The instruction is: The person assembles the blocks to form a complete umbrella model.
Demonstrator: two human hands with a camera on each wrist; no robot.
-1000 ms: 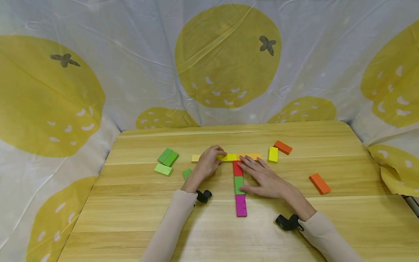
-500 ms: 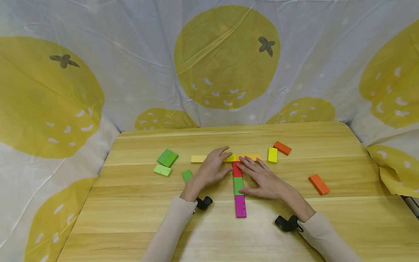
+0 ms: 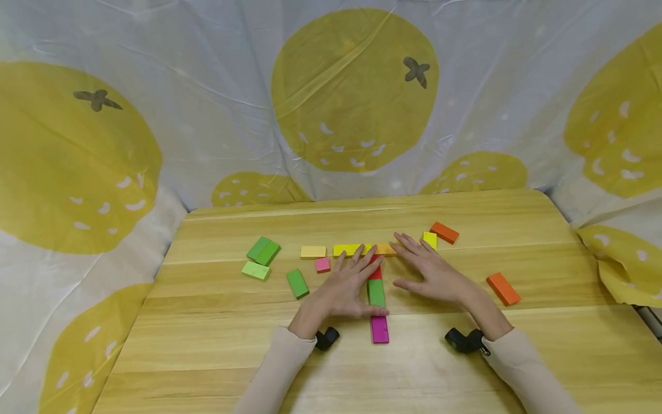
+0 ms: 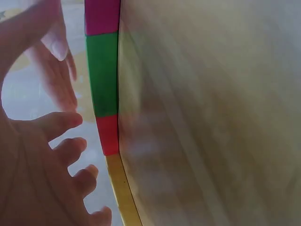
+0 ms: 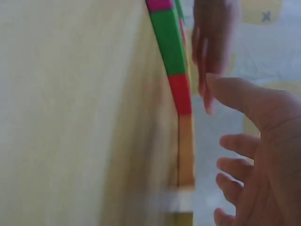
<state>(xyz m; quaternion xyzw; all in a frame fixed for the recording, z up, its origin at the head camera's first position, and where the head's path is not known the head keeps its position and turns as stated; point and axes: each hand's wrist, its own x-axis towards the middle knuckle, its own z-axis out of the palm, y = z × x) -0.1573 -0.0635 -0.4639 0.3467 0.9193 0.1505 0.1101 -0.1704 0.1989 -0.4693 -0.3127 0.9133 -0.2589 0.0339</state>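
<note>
Hanging cloth [image 3: 357, 86], white, printed with large yellow fruit, behind and at both sides.

Worktop [image 3: 336, 374], pale wood, bearing all blocks.

T-shaped row of blocks, flat on the worktop, lying beneath the left hand [image 3: 343, 290] and just beside the right hand [image 3: 434, 273]. Crossbar: yellow length [image 3: 345, 250] and orange length [image 3: 385, 249]. Stem: red block [image 3: 377, 272], green block [image 3: 376, 292], magenta block [image 3: 380, 330], end to end.

Left hand: fingers spread apart over the crossbar and red block, thumb reaching across the stem; fingers clear of the row in the left wrist view. Right hand: fingers apart, thumb pointing toward the stem, likewise clear of the row in the right wrist view.

Wrist cameras, two, black [image 3: 327, 339].

Loose blocks, left: green pair [image 3: 270, 252] side by side, light green block [image 3: 256, 271] near it, single green block [image 3: 297, 283], pale yellow block [image 3: 313, 252]. Right: yellow block [image 3: 430, 239], orange-red block [image 3: 445, 232] just beside it, second orange-red block [image 3: 503, 288] well apart.

Small pink block [image 3: 323, 265], just below the pale yellow one.

Partly hidden: crossbar, stem, yellow block, behind fingers. Number of pieces in the crossbar cannot be told. Right wrist view blurred.
</note>
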